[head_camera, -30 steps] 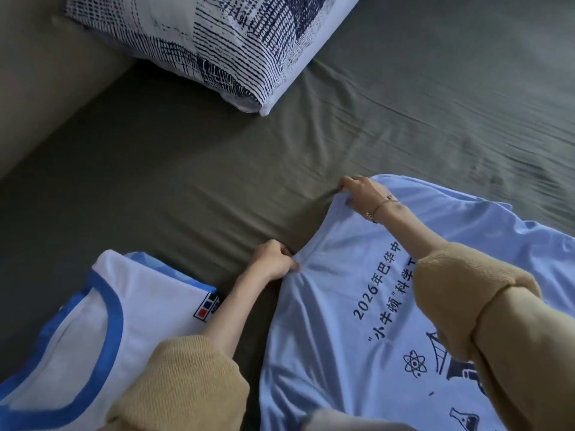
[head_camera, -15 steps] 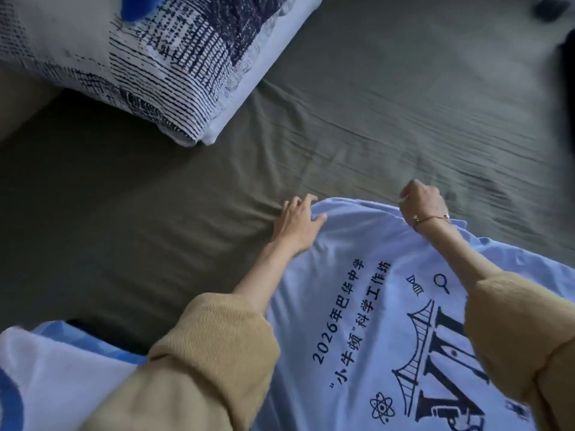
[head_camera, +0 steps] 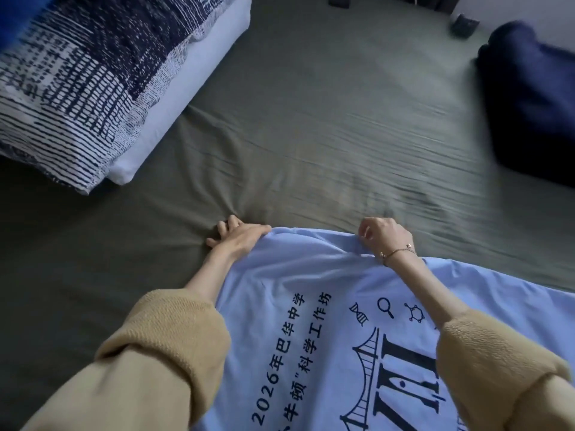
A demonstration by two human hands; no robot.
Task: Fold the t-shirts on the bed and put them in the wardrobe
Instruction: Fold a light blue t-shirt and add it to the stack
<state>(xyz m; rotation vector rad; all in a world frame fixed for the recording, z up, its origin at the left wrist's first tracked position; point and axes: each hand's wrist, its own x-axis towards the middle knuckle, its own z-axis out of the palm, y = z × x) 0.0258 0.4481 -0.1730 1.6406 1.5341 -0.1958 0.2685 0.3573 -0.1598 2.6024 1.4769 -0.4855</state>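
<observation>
**Both hands at the far edge of the light blue t-shirt**

A light blue t-shirt (head_camera: 298, 284) lies spread on the olive-green bed sheet (head_camera: 326, 126), filling the lower right of the frame, its black print of Chinese characters, a bridge and science icons facing up. The left hand (head_camera: 239, 236) lies at the shirt's upper left corner, fingers fairly straight and slightly spread, pressing down where the cloth meets the sheet, which bunches into creases just beyond the fingertips. The right hand (head_camera: 384, 234) sits further right along the same edge, fingers curled, pinching the fabric; a thin bracelet (head_camera: 396, 252) circles its wrist. Both forearms come out of tan knitted sleeves (head_camera: 161, 353). A pillow (head_camera: 93, 88) with a navy-and-white pattern fills the upper left, and a blurred dark navy bundle (head_camera: 529, 104) lies at the upper right
</observation>
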